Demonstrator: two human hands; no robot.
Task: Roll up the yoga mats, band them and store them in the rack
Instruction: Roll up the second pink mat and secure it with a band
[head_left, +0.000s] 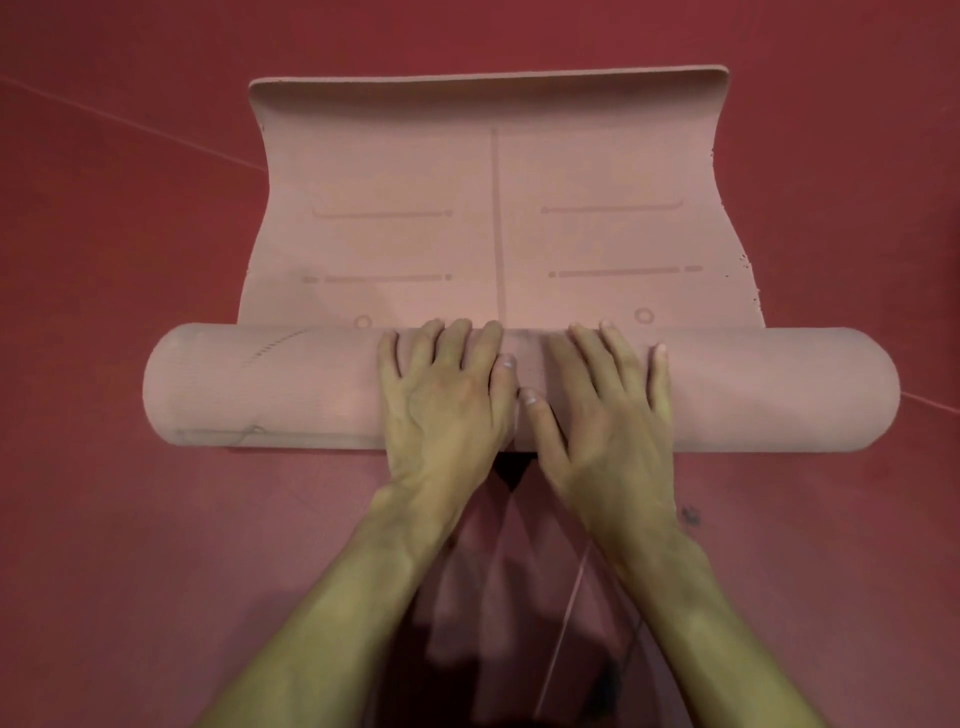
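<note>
Pink yoga mat (493, 208) on red floor (104, 260), roll at 6 o'clock, curled free edge at 12. Left hand (447, 395) and right hand (602, 400) press flat, fingers spread, mid-roll. Open floor on every side.

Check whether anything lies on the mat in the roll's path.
Nothing visible does. The left hand and right hand press on the roll; the flat mat ahead lies bare up to its curled far edge. No rack is in view.
</note>
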